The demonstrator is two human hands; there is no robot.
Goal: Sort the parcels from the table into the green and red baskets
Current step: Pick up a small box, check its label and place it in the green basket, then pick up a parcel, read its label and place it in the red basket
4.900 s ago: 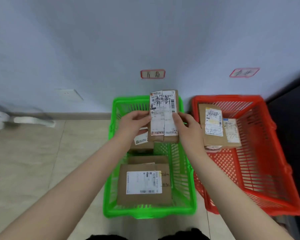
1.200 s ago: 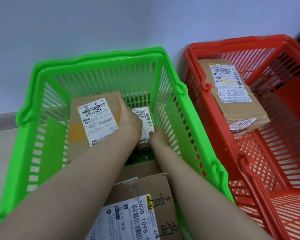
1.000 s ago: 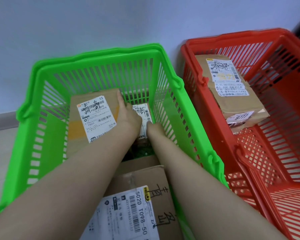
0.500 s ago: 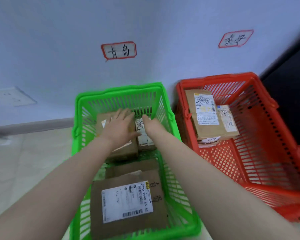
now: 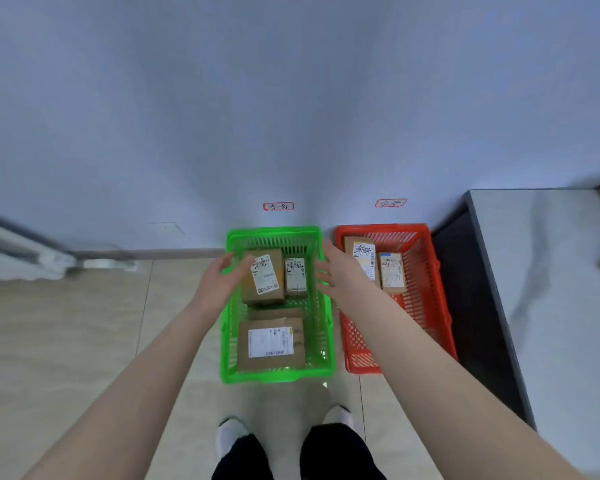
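The green basket [image 5: 230, 341] stands on the floor against the wall. It holds a small labelled parcel [image 5: 295, 277] at the back right, a larger brown parcel [image 5: 264, 282] to its left and a flat parcel [image 5: 271, 342] at the front. To its right, the red basket [image 5: 426, 306] holds two parcels [image 5: 362, 256] at its far end. My left hand [image 5: 222, 282] hovers open over the green basket's left rim. My right hand [image 5: 336, 271] is open between the two baskets. Neither hand holds anything.
Two red-framed paper signs [image 5: 278, 206] are stuck on the wall, one above each basket. A grey table [image 5: 548, 271] with a dark edge stands at the right. Beige floor tiles lie to the left. My feet [image 5: 231, 434] are just in front of the green basket.
Both hands set the small parcel down in the green basket's back right and let go. They have lifted out and apart, and the view has risen and pulled back.
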